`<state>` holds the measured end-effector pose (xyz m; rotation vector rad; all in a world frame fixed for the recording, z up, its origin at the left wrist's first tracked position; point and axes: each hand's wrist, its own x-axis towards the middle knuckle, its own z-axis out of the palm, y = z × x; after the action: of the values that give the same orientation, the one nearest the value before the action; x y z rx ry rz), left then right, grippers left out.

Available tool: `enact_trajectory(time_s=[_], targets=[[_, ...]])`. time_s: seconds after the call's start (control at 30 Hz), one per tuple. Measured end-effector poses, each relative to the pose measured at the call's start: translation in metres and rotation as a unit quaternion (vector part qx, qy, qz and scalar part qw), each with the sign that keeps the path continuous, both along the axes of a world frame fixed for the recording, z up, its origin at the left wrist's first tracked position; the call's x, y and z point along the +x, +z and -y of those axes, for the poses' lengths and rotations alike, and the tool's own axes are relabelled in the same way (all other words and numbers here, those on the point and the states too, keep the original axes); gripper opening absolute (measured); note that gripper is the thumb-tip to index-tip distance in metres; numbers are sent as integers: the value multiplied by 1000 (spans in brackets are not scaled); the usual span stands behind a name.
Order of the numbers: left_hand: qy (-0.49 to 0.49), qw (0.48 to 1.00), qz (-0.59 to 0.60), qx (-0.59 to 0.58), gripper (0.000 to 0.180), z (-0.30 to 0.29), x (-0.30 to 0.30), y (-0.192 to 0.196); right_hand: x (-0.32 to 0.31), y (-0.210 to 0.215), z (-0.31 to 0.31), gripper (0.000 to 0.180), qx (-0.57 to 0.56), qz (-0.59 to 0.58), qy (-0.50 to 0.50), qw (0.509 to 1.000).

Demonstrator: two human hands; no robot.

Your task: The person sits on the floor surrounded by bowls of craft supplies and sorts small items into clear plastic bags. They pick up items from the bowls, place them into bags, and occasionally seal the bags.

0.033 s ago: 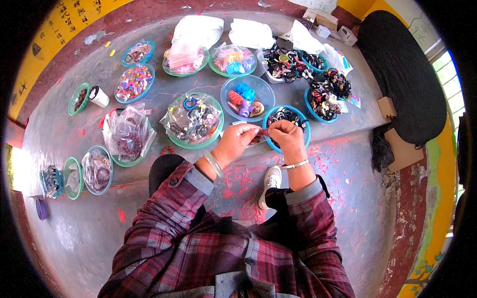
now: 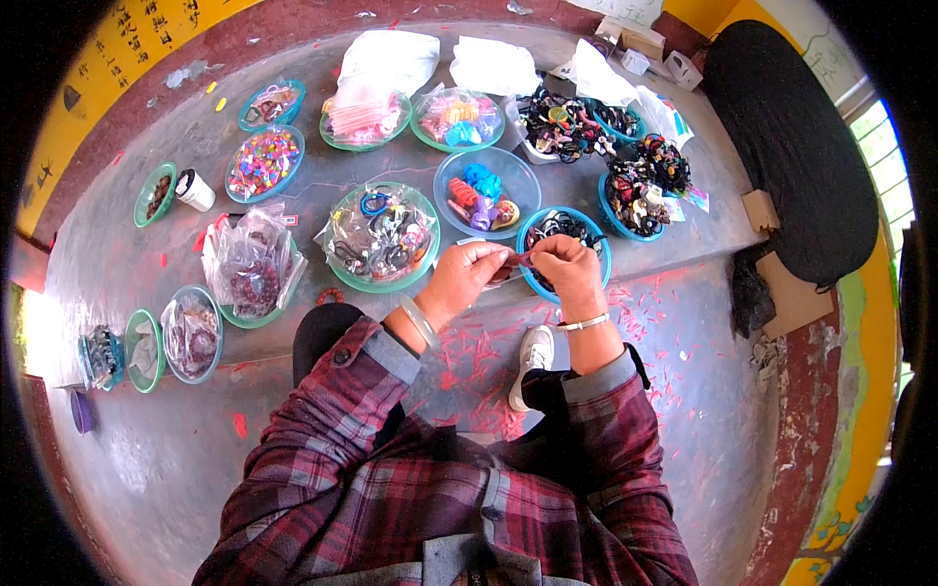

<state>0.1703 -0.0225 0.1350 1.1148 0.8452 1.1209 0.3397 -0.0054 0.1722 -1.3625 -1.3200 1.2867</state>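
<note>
My left hand (image 2: pixel 467 278) and my right hand (image 2: pixel 565 273) meet fingertip to fingertip in front of me, both closed in a pinch. Between them is a small dark red strip-like piece (image 2: pixel 521 260), too small to make out fully. A pale bangle (image 2: pixel 419 324) circles my left wrist and a thin silver bracelet (image 2: pixel 583 323) my right. Just beyond my right hand stands a blue bowl (image 2: pixel 608 264) of dark hair ties, partly hidden by that hand. Left of my left hand sits a green bowl (image 2: pixel 366 284) of bagged hair ties and trinkets.
More bowls stand on the grey ledge, among them a clear blue bowl (image 2: pixel 533 186) of colourful items and a bowl of bright beads (image 2: pixel 266 161). A white cup (image 2: pixel 195 191) lies tilted at left. Red scraps (image 2: pixel 479 361) litter the floor around a white shoe (image 2: pixel 532 363).
My right hand has shifted very slightly to the right, its fingertips still pinching the red piece. My left hand looks unmoved.
</note>
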Motion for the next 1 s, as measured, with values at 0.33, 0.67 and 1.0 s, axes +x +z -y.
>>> enact_trajectory(time_s=[0.33, 0.67, 1.0], targets=[[25, 979, 152, -131, 24, -5, -6, -4, 78, 21, 7, 4, 40, -43, -36, 998], [6, 984, 136, -111, 22, -5, -1, -7, 262, -85, 82, 12, -18, 279, -253, 926], [-5, 990, 95, -106, 22, -3, 4, -6, 348, -160, 181, 23, -140, 405, -249, 869]])
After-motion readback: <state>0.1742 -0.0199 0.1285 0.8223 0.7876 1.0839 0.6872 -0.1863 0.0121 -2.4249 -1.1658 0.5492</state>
